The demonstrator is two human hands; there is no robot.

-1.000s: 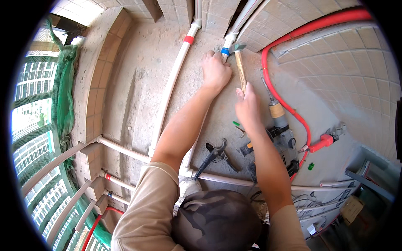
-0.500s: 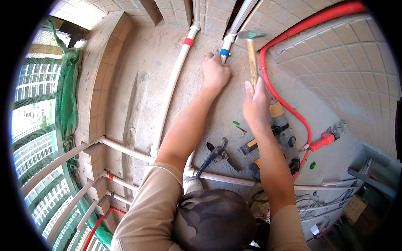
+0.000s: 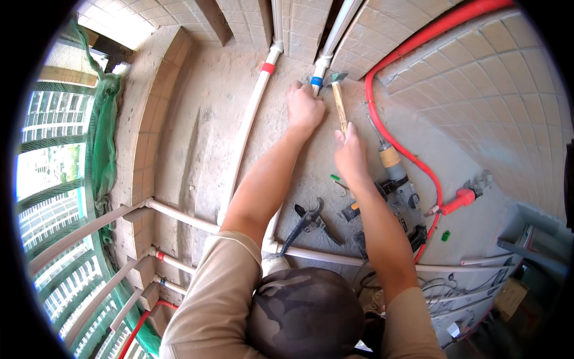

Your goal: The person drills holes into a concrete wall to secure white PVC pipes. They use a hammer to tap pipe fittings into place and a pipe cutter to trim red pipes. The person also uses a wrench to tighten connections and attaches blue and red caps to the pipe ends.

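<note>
My left hand (image 3: 306,107) is closed around a white pipe (image 3: 321,66) just below its blue band (image 3: 316,81); its fingertips are partly hidden. A wooden-handled hammer (image 3: 340,106) is gripped near the lower part of its handle by my right hand (image 3: 351,153). The hammer's dark metal head is close to the right side of the blue band; whether it touches cannot be made out. To the left runs a second white pipe (image 3: 250,122) with a red band (image 3: 268,67), lying along the rough concrete floor.
Black-handled pipe cutters (image 3: 309,221) lie between my forearms. A grey rotary hammer drill (image 3: 396,173) rests by my right forearm. Red conduit (image 3: 388,128) curves past it to a red fitting (image 3: 460,202). Green netting (image 3: 103,131) hangs at the left; a white pipe (image 3: 335,258) crosses nearer me.
My right hand has brought the hammer down and left, so its head is now nearer the blue band. My left hand stays at the pipe. More of the drill shows.
</note>
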